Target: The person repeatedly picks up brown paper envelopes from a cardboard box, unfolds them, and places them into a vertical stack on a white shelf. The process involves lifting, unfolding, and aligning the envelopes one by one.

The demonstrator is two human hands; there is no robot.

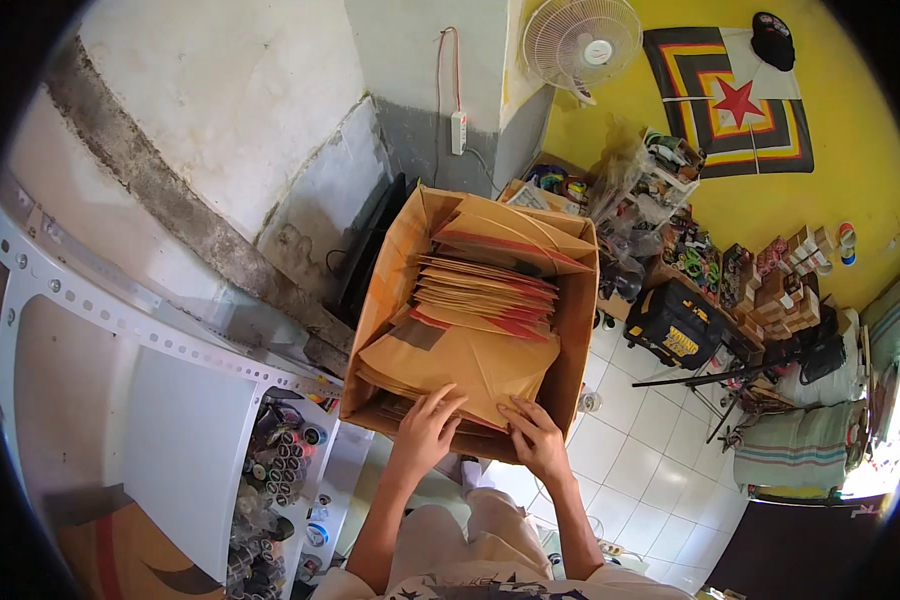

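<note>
An open, rectangular brown cardboard box [387,290] is directly before the person, with flat brown cardboard sheets [480,360] inside. At its near end, the left hand [426,425] and right hand [538,438] touch the nearest sheets, side by side. Left of the box is a pale, perforated metal shelf rack [185,430]. Right, beyond square white floor tiles [630,470], is a boxy black bag [675,325]. Farther back, slightly right, is a round white fan [582,45].
</note>
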